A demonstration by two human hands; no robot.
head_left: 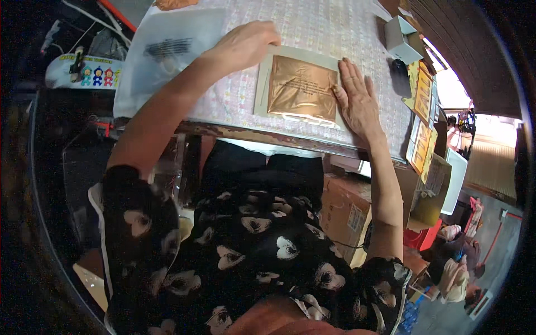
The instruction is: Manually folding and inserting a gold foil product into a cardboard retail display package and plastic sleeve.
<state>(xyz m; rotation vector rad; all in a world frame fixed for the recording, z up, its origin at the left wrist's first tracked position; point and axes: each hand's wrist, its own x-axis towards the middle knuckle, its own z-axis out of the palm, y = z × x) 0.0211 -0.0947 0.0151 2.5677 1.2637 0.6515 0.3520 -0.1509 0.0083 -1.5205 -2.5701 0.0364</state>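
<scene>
A shiny copper-coloured foil sheet or packet [303,89] with faint print lies on a pale flat board [261,100], close to the table's near edge. My right hand [358,103] is open, laid flat along the board's right side with its fingers stretched away from me and the thumb by the foil. My left hand [245,44] is at the board's far left corner, fingers curled and pressed together; whatever they may hold is hidden. Left of the board is a translucent plastic bag [184,30] with dark print, partly behind my left forearm.
A patterned cloth [312,25] covers the table. An open white box [403,39] and a dark object [398,68] stand at the right, beside yellow printed cardboard [422,92]. Something orange [176,4] lies at the far left edge. Cardboard boxes [343,204] sit below the table.
</scene>
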